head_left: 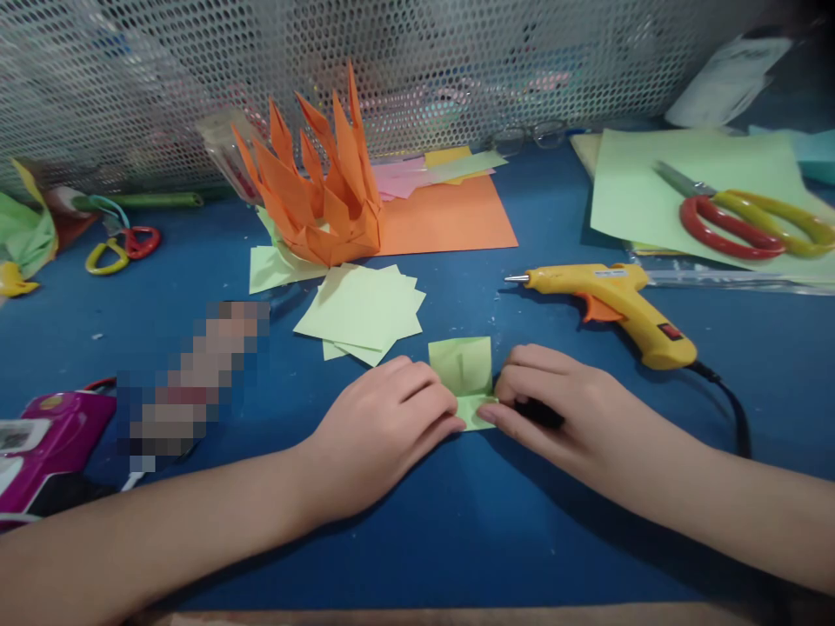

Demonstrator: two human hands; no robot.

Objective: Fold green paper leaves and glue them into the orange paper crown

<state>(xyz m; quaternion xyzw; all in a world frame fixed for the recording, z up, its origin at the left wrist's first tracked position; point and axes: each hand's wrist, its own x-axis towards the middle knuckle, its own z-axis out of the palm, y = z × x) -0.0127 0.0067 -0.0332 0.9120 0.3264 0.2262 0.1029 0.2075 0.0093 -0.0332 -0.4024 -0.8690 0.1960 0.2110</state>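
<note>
Between my two hands is a small light green paper square [464, 365], creased across, with its far part standing up and its near part low over the blue table. My left hand [397, 417] pinches its left edge, thumb and fingers pressed together. On the other side, my right hand [554, 396] grips the right edge between thumb and curled fingers. Just beyond lies a loose stack of pale green paper squares [362, 304]. An orange folded-paper piece with tall points [332, 213] stands behind that stack.
A yellow glue gun [606, 291] lies to the right, its cord running toward me. Red-and-yellow scissors [744, 213] rest on green sheets [626, 174]. Smaller scissors [121, 243] lie at left, above a purple box [65, 443]. Orange paper [450, 217] and a perforated metal screen [424, 69] are at the back.
</note>
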